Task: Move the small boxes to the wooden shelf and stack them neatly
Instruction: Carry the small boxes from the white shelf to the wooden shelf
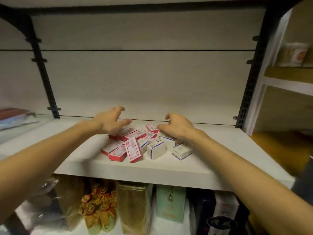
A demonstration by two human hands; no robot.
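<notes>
A loose heap of small boxes lies on the white shelf board. Several red-and-white boxes are on the left of the heap. Several white boxes with blue lines are on the right, one of them at the outer edge. My left hand hovers over the heap's back left, fingers spread and holding nothing. My right hand hovers over the back right, fingers loosely curved and holding nothing. Both hands hide the boxes under them.
Black slotted uprights frame the white back panel. Below the board stand packets and bags and a green box. A wooden shelf with a package is at the right. Flat items lie far left.
</notes>
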